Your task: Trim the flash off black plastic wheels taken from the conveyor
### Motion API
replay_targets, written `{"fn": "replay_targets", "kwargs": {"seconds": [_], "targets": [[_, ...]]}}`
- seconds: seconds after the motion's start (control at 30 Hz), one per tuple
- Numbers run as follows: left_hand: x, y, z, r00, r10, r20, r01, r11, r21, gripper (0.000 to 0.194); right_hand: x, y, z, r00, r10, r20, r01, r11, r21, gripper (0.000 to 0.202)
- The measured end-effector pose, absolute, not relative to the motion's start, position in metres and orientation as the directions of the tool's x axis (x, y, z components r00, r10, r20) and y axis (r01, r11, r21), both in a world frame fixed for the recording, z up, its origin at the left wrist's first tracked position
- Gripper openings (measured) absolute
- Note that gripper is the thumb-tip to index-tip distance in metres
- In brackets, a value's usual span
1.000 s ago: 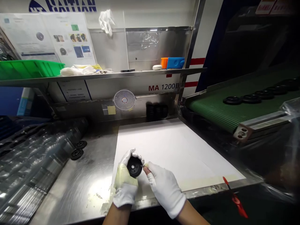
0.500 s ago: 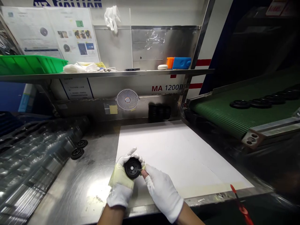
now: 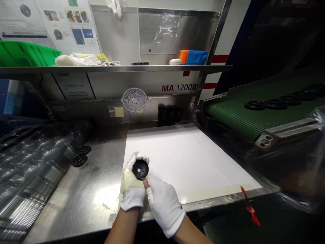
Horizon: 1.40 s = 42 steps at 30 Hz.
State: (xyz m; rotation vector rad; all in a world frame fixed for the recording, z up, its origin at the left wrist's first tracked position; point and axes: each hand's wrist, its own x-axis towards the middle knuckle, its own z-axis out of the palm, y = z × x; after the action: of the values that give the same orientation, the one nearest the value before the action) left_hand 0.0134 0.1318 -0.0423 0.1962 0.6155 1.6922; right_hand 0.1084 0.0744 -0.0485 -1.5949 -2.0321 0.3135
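A round black plastic wheel (image 3: 140,169) with a hole in its centre faces up in my left hand (image 3: 133,185). That hand wears a white glove with a yellowish cover, and its fingers wrap round the wheel's far and left edge. My right hand (image 3: 164,201), gloved in white with the thumb tip bare, is closed at the wheel's near edge. It pinches a small thin blade (image 3: 143,179), mostly hidden by the fingers. Both hands are above the near left part of a white sheet (image 3: 188,159).
Two stacks of black wheels (image 3: 80,160) stand beside clear plastic trays (image 3: 38,169) on the left. More black wheels (image 3: 276,103) lie on a green conveyor (image 3: 236,115). A small fan (image 3: 134,100) is at the back. Red-handled pliers or cutters (image 3: 251,210) hang at the front edge.
My right hand has moved from the wheel's right side round to its near edge. The wheel has tilted a little in my left hand. The camera view has shifted downward.
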Motion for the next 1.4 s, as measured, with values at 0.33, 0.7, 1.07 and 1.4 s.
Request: {"fn": "replay_targets", "kwargs": {"seconds": [0.33, 0.7, 1.07, 1.4], "targets": [[0.012, 0.130, -0.037, -0.021, 0.964, -0.267, -0.902, 0.097, 0.422, 0.013, 0.120, 0.085, -0.052, -0.102, 0.958, 0.270, 0.863, 0.220, -0.456, 0.022], [0.009, 0.125, -0.040, -0.008, 0.968, -0.250, -0.881, 0.112, 0.459, 0.029, 0.118, 0.082, -0.051, -0.120, 0.953, 0.278, 0.846, 0.245, -0.474, 0.016], [0.015, 0.132, -0.042, -0.206, 0.945, -0.256, -0.899, -0.079, 0.431, 0.014, 0.104, 0.076, -0.052, -0.137, 0.956, 0.260, 0.838, 0.252, -0.484, 0.021], [0.014, 0.132, -0.040, -0.034, 0.967, -0.253, -0.931, 0.061, 0.361, 0.004, 0.119, 0.084, -0.055, -0.088, 0.962, 0.260, 0.862, 0.204, -0.463, 0.020]]}}
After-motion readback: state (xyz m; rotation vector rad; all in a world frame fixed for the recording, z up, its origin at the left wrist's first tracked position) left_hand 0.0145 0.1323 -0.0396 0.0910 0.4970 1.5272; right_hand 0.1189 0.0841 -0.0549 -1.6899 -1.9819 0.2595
